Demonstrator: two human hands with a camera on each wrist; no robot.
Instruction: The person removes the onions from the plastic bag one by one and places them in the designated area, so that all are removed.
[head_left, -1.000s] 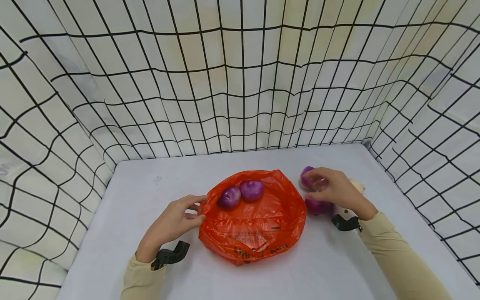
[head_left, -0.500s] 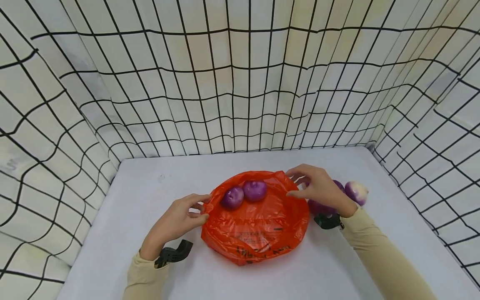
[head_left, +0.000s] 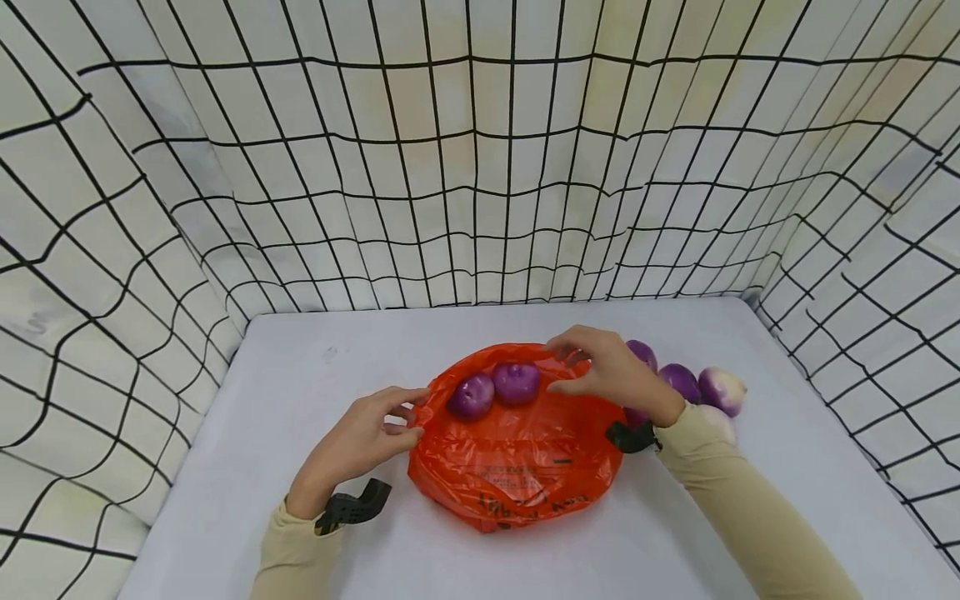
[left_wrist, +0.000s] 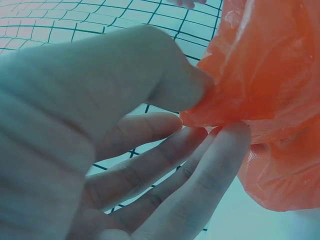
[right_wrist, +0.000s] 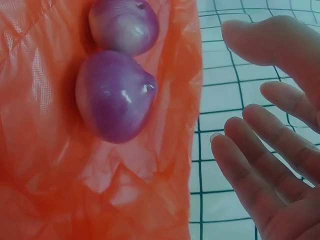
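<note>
An orange plastic bag (head_left: pixel 517 450) lies open on the white table (head_left: pixel 300 392), with two purple onions (head_left: pixel 471 395) (head_left: pixel 516 382) inside near its far rim. My left hand (head_left: pixel 408 412) pinches the bag's left rim; in the left wrist view, thumb and fingers (left_wrist: pixel 220 150) squeeze the orange film (left_wrist: pixel 270 75). My right hand (head_left: pixel 566 367) hovers at the bag's far right rim, fingers spread and holding nothing. In the right wrist view its fingers (right_wrist: pixel 260 165) stand just apart from the bag's edge (right_wrist: pixel 187 100), beside the two onions (right_wrist: pixel 116 95) (right_wrist: pixel 124 25).
Several more purple and whitish onions (head_left: pixel 681 381) (head_left: pixel 722 390) (head_left: pixel 641 354) lie on the table right of the bag, behind my right wrist. Checked cloth walls (head_left: pixel 480 167) enclose the table at the back and on both sides.
My right hand left the loose onions on the table and moved left to the bag's far rim, empty. My left hand kept its pinch on the bag's left rim.
</note>
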